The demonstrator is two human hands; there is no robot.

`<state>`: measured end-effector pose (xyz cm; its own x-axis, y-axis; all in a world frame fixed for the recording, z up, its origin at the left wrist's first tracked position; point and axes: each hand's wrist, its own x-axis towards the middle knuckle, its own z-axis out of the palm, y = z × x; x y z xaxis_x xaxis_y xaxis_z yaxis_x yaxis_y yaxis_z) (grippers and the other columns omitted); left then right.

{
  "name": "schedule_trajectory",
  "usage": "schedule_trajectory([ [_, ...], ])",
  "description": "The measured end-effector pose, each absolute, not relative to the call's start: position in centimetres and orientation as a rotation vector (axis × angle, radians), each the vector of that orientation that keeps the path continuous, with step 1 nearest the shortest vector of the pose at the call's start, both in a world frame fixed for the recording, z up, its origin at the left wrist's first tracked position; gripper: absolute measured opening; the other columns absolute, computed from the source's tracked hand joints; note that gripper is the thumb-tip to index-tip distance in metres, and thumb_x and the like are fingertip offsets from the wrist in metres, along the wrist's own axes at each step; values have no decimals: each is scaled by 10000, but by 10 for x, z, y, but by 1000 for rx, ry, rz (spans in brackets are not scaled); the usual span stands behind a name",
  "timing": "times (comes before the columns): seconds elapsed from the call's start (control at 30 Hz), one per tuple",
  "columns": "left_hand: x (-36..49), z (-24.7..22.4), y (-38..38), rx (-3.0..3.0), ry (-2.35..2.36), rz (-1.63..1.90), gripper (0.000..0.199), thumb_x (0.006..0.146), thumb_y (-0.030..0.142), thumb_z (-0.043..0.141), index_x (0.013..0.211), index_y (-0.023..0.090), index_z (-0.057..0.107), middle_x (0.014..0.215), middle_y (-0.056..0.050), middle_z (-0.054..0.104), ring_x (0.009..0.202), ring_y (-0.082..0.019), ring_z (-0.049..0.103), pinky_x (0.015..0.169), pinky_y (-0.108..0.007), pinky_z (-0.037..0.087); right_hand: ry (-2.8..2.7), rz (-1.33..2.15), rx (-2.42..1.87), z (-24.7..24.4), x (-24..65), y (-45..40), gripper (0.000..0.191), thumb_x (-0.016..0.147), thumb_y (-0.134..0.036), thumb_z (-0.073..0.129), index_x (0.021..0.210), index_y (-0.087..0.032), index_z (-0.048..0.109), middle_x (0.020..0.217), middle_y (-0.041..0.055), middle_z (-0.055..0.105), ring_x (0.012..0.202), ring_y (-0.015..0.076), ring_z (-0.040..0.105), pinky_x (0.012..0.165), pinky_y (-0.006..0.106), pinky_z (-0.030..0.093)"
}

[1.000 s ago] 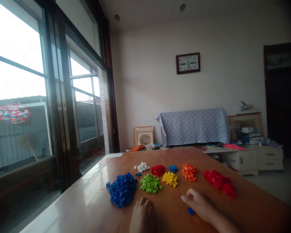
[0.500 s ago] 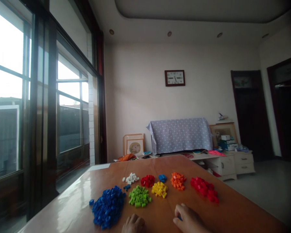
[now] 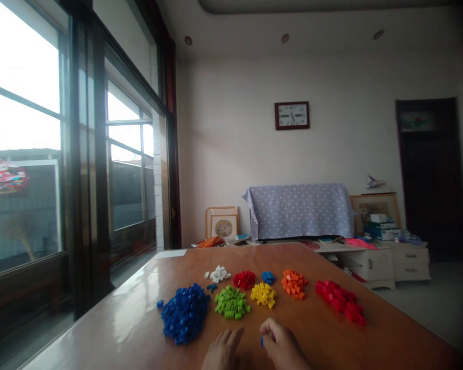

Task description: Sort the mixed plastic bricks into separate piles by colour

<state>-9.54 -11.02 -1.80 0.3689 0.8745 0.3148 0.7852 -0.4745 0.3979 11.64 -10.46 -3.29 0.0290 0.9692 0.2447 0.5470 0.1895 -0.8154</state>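
Observation:
My left hand (image 3: pixel 223 350) is low over the front of the wooden table (image 3: pixel 139 329), its fingers stretched forward and holding nothing I can see. To its right, my right hand (image 3: pixel 280 345) is closed in a pinch, and a small blue brick (image 3: pixel 262 341) shows at its fingertips. A heap of dark blue bricks (image 3: pixel 185 313) lies left of my left hand. Just beyond the hands are piles of green bricks (image 3: pixel 232 302) and yellow bricks (image 3: pixel 264 295).
Farther back sit white bricks (image 3: pixel 219 274), red bricks (image 3: pixel 244 280), a few blue bricks (image 3: pixel 268 278) and orange bricks (image 3: pixel 294 284). More red pieces (image 3: pixel 340 301) form a long pile at right. Past the table stands a low cabinet (image 3: pixel 381 264); windows line the left.
My right hand has moved left and my left hand slightly right, so they are closer together. The left fingers have stretched out. The view has shifted, and the piles appear unchanged.

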Motion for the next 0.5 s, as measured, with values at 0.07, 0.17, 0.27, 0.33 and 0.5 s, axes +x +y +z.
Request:
schedule_trajectory([
  [0.07,-93,-5,-129,2425,1466,803,545,857,320,526,1393,227,559,1194,-113,679,1065,-249,631,908,-317,481,-1604,722,-1396,-31,103,-111,201,795,-249,484,948,-200,605,749,4,657,714,168,625,652,242,440],
  [0.17,-89,7,-145,2391,1465,844,501,872,298,492,1361,244,582,1143,-113,688,1022,-259,629,893,-336,466,-1574,890,-1308,-26,89,-117,283,805,-315,501,1050,-196,580,768,9,676,754,187,650,693,266,466],
  [0.27,-88,6,-143,2365,1464,840,389,866,279,488,1206,251,674,1043,-110,690,958,-260,627,834,-333,467,-1539,1028,-1231,-21,78,-117,321,804,-381,525,1064,-196,554,723,-2,659,740,199,659,683,279,478],
  [0.33,-90,0,-137,2336,1466,850,339,870,279,482,1123,239,704,990,-110,685,911,-252,626,798,-328,467,-1488,1115,-1189,-21,72,-114,345,790,-423,552,1055,-204,534,716,-5,653,738,207,667,678,287,488],
  [0.5,-91,-4,-126,2213,1484,880,326,804,217,540,1085,215,705,994,-104,682,901,-240,618,785,-317,464,-1320,1367,-1084,-21,61,-101,437,759,-508,604,1063,-213,499,784,20,682,771,231,697,723,328,528],
])
